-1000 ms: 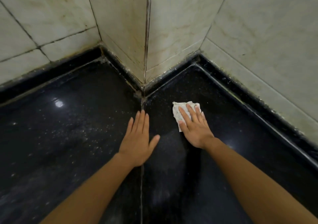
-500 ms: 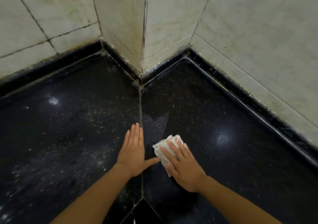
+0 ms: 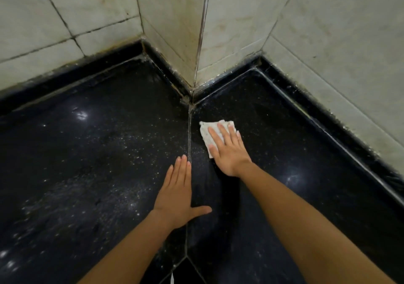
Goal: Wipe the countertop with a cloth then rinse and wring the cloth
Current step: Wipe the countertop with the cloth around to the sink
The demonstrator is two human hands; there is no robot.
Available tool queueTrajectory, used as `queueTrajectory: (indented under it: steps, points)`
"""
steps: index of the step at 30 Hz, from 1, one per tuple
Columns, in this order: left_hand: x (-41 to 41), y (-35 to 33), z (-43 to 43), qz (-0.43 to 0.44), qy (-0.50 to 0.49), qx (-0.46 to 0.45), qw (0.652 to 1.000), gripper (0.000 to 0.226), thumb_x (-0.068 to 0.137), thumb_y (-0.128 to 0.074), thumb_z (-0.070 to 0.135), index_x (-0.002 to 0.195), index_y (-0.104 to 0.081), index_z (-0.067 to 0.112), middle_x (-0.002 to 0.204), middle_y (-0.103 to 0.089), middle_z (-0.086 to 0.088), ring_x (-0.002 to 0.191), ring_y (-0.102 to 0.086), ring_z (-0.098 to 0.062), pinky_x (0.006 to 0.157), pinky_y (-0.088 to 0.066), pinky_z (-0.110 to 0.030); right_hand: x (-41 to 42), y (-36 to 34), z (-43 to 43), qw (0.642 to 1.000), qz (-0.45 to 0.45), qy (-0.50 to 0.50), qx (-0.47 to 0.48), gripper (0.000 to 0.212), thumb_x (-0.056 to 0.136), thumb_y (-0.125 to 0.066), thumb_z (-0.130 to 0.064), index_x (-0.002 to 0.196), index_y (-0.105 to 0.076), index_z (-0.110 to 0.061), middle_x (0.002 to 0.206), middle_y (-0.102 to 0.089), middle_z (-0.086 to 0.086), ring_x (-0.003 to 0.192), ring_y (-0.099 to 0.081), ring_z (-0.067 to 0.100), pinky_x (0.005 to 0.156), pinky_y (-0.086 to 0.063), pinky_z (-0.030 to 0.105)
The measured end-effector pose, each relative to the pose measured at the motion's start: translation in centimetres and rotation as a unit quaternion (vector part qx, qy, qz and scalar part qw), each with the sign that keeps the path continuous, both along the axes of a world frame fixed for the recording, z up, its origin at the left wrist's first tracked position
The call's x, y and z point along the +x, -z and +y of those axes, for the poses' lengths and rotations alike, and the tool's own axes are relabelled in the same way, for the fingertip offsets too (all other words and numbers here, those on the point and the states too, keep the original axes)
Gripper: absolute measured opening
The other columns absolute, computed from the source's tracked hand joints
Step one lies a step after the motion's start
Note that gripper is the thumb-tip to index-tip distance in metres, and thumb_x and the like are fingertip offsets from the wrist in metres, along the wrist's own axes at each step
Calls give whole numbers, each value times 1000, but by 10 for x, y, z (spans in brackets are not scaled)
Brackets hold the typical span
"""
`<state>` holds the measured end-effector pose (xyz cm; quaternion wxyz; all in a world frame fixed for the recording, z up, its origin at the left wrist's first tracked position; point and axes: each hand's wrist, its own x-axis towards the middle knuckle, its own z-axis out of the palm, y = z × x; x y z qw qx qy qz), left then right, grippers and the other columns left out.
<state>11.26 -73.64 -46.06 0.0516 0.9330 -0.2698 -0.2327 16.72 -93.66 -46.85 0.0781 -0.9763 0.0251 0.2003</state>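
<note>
A small white folded cloth [image 3: 208, 133] lies flat on the black speckled countertop [image 3: 295, 144], just right of the seam between two slabs. My right hand [image 3: 227, 150] presses down on the cloth with straight fingers and covers most of it. Nearer to me, my left hand [image 3: 179, 194] rests flat on the left slab beside the seam, fingers together and thumb spread to the right. Pale specks dust the surface on the left slab.
Cream wall tiles [image 3: 341, 32] form a jutting corner [image 3: 196, 74] at the back, with a raised black kerb [image 3: 328, 117] along their base. The slab seam [image 3: 189, 144] runs from that corner toward me.
My right hand has pushed the cloth away from me toward the wall corner, after first drawing it close beside my left thumb. My left hand stays flat in about the same spot.
</note>
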Motion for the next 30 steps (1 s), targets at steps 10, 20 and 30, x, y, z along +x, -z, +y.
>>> queueTrajectory:
  steps: [10,20,30]
  points:
    - [-11,-5,2,-22,-39,-19,999,125,71,-28,88,142,25,-1,148,36,-18,138,33,-28,113,20,-40,-23,-2,17,995,-16,-99,12,54,102,-11,-43,150,14,-34,160,18,1,144,26,24,114,18,39]
    - [-29,-12,18,32,-39,-43,998,122,66,-26,86,139,28,5,150,36,-12,137,36,-22,108,28,-38,-125,1,4,958,-12,-285,20,54,105,-17,-46,153,2,-35,161,11,-3,145,23,22,116,15,38]
    - [-30,-12,17,38,-50,-32,997,127,72,-48,79,142,27,3,148,38,-12,137,35,-23,112,21,-41,-2,-5,30,998,16,-52,18,54,102,-9,-44,150,13,-35,160,21,0,143,29,22,115,18,39]
